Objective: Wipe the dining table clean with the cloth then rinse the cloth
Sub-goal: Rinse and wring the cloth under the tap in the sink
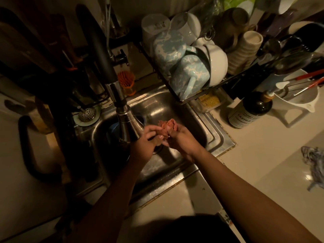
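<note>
Fingers (154, 137) of the left hand (144, 146) and right hand (182, 142) gripped the wadded reddish cloth (166, 126) above the steel sink (175, 106) at frame centre, just right of the faucet head (128, 128); rinsing well likely meant kneading it under that head.

The cloth (166, 126) is mostly buried in the grip of the left hand (147, 142) and right hand (181, 140), the faucet (127, 123) covers part of the left hand, any running water is too dim to tell, and the picture's right edge cuts off a patterned rag (315, 165) at the counter's (263, 155) right side.
</note>
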